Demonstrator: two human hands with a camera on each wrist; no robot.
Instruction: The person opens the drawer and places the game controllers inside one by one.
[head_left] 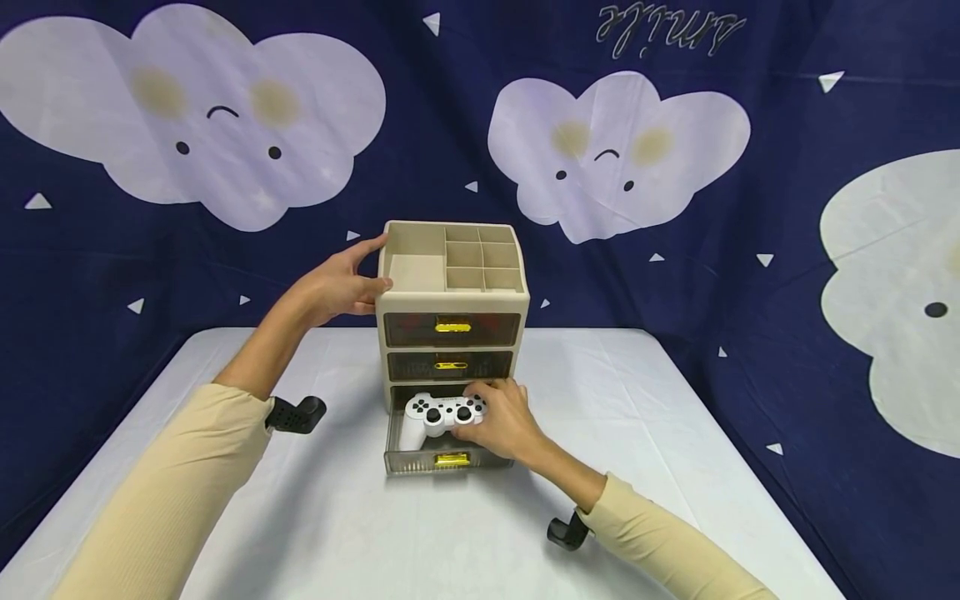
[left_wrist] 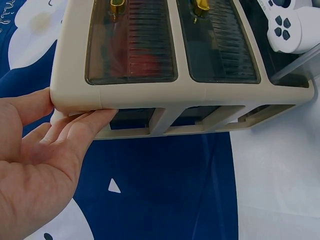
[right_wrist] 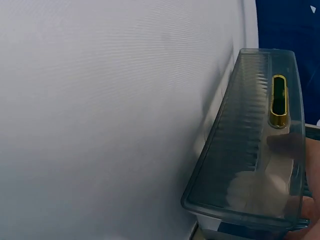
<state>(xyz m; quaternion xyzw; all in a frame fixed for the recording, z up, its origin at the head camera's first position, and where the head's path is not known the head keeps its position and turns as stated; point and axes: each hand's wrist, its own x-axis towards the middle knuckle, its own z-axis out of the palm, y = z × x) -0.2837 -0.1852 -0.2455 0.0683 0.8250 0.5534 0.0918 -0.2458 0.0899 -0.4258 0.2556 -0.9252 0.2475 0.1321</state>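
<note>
A cream desktop drawer cabinet (head_left: 453,297) stands on the table, its bottom drawer (head_left: 420,462) pulled out. A white game controller (head_left: 420,417) lies tilted in that drawer, buttons and sticks facing up. My right hand (head_left: 501,417) grips the controller's right end, thumb on the near side and fingers over the far side. In the right wrist view the smoky clear drawer front hides most of that hand. My left hand (head_left: 337,286) holds the cabinet's upper left side; the left wrist view shows the thumb at the corner and the fingers (left_wrist: 90,122) along the side wall.
Two upper drawers, the top one (head_left: 416,330) and the middle one (head_left: 412,367), are closed and have gold handles (head_left: 452,327). The cabinet's top has several open compartments (head_left: 480,254). A white cloth covers the table (head_left: 600,400); behind hangs a dark blue curtain (head_left: 435,125) with clouds.
</note>
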